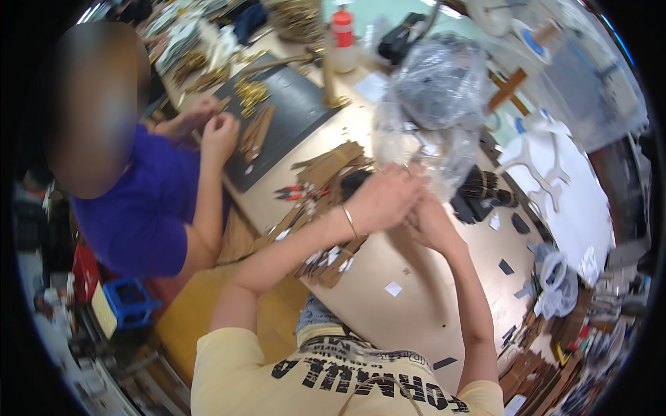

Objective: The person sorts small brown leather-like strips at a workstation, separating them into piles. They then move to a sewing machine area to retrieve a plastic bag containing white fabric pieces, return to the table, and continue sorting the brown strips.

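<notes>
My left hand [386,197], with a gold bangle at its wrist, meets my right hand [431,223] above the table. Both are closed, fingertips pressed together, and blurred. Whatever they pinch is hidden between the fingers. Just beyond them lies a crumpled clear plastic bag [440,87] with dark contents. Brown strips [333,165] are heaped to the left of my left hand, some with white tags. Red-handled pliers [297,193] lie by that heap. To the right of my right hand is a bundle of thin dark strips [480,183].
A person in a purple top [149,208] works at the left, hands over a black mat [295,93] with gold-coloured metal pieces [251,93]. A red-topped bottle [343,38] stands at the far side. A blue stool [130,305] is at the lower left. White paper [572,201] lies right.
</notes>
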